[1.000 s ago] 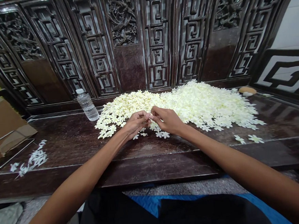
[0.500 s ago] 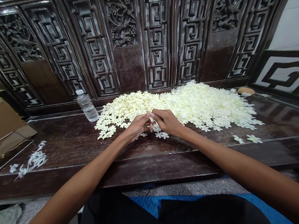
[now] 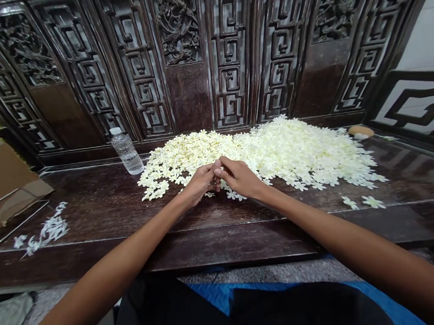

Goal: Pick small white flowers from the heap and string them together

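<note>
A carved dark-wood lattice panel (image 3: 228,57) backs the grainy, polished wooden table (image 3: 94,210), which carries a low heap of small, cream-white, star-shaped flowers (image 3: 276,153). The left hand (image 3: 199,183) and right hand (image 3: 238,178) meet over its front edge, each grip pinched closed; anything held between the fingertips is hidden.

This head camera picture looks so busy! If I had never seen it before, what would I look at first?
You would probably see the big heap of small cream-white flowers first, spread across the middle of the dark wooden tabletop. Right behind it stands a tall carved dark wood panel with square swirly patterns. At the front edge of the heap, the left hand and right hand meet at their fingertips.
</note>
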